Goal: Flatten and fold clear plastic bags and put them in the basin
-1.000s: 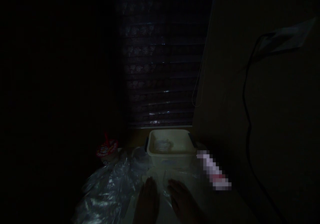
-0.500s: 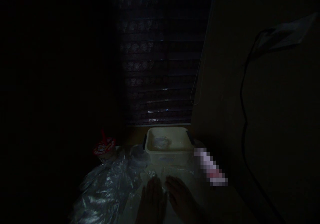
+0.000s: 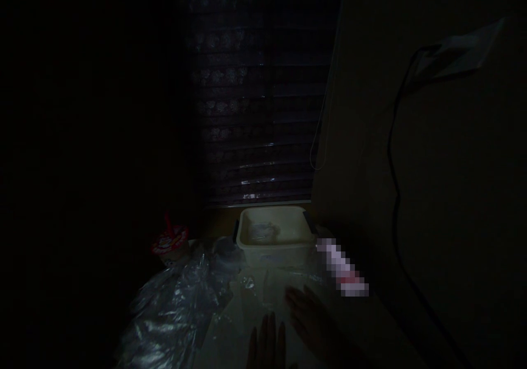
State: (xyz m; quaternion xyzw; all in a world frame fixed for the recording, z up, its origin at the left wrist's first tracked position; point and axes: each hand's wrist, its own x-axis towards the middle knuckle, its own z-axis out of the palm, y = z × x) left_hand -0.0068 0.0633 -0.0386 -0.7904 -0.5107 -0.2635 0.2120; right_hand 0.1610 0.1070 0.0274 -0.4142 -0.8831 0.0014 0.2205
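The scene is very dark. My left hand is at the bottom centre, its fingers stretched out over a pale sheet with small shiny spots that looks like plastic or paper. To its right and a little farther off, my right hand is spread above the same surface, slightly blurred. Nothing shows in either hand. Beyond them stands a cream plastic bin with dark side handles and a small clear packet inside. Crumpled clear plastic lies left of my hands.
A cup with a red lid and straw stands at the left. A pixelated pink-white item lies right of the bin. Slatted blinds hang behind. A dark cable runs down the right wall from a plate.
My left hand has drawn back toward the bottom edge and a little right. My right hand has moved right, so the two are farther apart. The view has shifted slightly.
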